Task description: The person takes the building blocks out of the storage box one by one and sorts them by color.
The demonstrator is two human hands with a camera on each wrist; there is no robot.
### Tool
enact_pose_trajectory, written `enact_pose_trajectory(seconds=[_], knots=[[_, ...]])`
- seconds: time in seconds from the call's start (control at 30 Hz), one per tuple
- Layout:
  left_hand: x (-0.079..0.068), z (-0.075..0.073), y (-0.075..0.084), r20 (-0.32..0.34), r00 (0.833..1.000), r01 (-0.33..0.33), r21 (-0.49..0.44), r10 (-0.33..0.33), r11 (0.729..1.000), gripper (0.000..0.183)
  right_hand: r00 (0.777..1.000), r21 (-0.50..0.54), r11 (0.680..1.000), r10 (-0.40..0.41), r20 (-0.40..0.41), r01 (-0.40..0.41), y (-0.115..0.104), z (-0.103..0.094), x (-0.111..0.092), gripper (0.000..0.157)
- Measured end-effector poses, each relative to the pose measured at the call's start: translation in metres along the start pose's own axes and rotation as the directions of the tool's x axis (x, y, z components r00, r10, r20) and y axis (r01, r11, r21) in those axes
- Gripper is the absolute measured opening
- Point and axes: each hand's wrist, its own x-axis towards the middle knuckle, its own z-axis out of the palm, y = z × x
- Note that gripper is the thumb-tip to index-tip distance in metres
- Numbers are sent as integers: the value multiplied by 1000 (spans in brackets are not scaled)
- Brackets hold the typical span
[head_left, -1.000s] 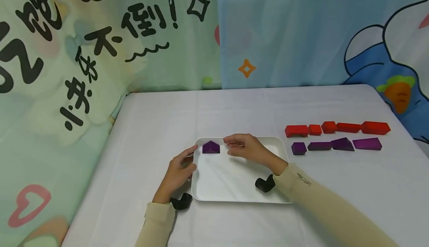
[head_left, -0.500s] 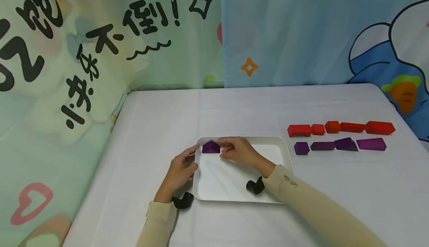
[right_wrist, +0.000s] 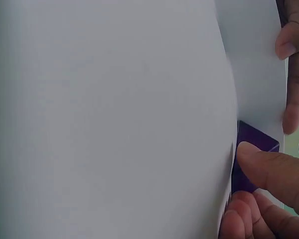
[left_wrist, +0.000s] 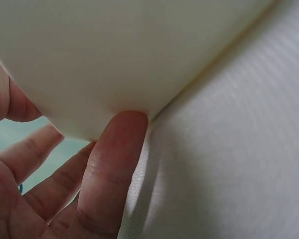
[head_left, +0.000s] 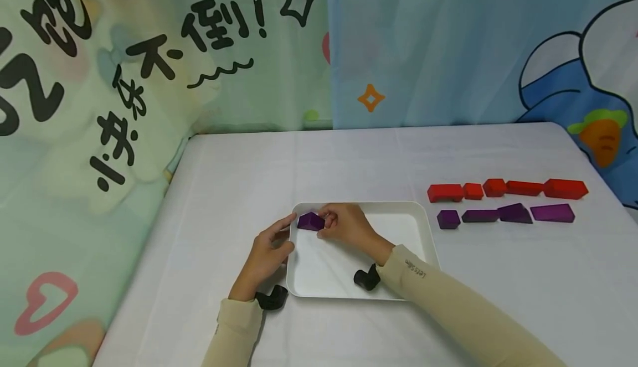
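Note:
A purple block [head_left: 311,222] with slanted faces sits at the far left corner of a white tray [head_left: 349,292]. My right hand [head_left: 346,226] pinches its right end; in the right wrist view, the thumb [right_wrist: 269,169] lies on the block's dark purple side, with the other fingers beneath. At the tray's left edge, my left hand [head_left: 266,256] touches the rim with its index fingertip and thumb. Up close in the left wrist view, the left thumb [left_wrist: 114,169] presses the tray's white outer surface, while the other fingers extend beside it, their tips partly hidden.
Right of the tray on the white-covered table [head_left: 359,168] lie two rows of blocks. Red blocks [head_left: 525,188] form the back row and purple blocks [head_left: 479,216] the front one. Printed cloth [head_left: 423,51] hangs behind. Each wrist bears a black device [head_left: 272,298].
My right hand has moved left to the purple block and taken hold of its right end. The block is now slightly turned. My left hand stays at the tray's edge.

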Motion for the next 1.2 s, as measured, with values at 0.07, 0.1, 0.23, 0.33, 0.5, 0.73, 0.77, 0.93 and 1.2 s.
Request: enact_pose_trajectory(seconds=[0.07, 0.1, 0.23, 0.33, 0.5, 0.73, 0.77, 0.93, 1.2], knots=[[1, 2, 0, 4, 1000, -2, -2, 2, 1000, 62, 1000, -36, 999, -6, -14, 5, 0, 0, -1, 33], [1, 2, 1, 5, 1000, -3, -3, 3, 1000, 62, 1000, -52, 999, -10, -20, 9, -1, -1, -2, 33], [2, 5, 2, 13, 1000, -12, -4, 12, 1000, 62, 999, -65, 998, -21, -38, 19, 0, -4, -5, 28], [3, 7, 3, 18, 1000, -14, -2, 14, 1000, 62, 999, -36, 999, -22, -43, 21, 0, -7, -8, 24], [4, 8, 7, 19, 1000, -16, 5, 15, 1000, 62, 999, 23, 1000, -11, -33, 12, -3, -17, -15, 23], [4, 10, 6, 8, 1000, -11, 1, 11, 1000, 63, 1000, 132, 991, 25, 17, -27, -10, -48, -32, 29], [4, 10, 6, 6, 1000, -7, 0, 7, 1000, 63, 999, 149, 988, 30, 16, -32, -10, -54, -35, 30], [2, 10, 4, -1, 1000, 10, 2, -10, 1000, 64, 998, 226, 972, 65, -9, -61, -6, -86, -53, 34], [-4, 6, 4, -27, 999, 41, 22, -40, 999, 64, 995, 151, 988, 42, -86, -29, 20, -143, -94, 37]])
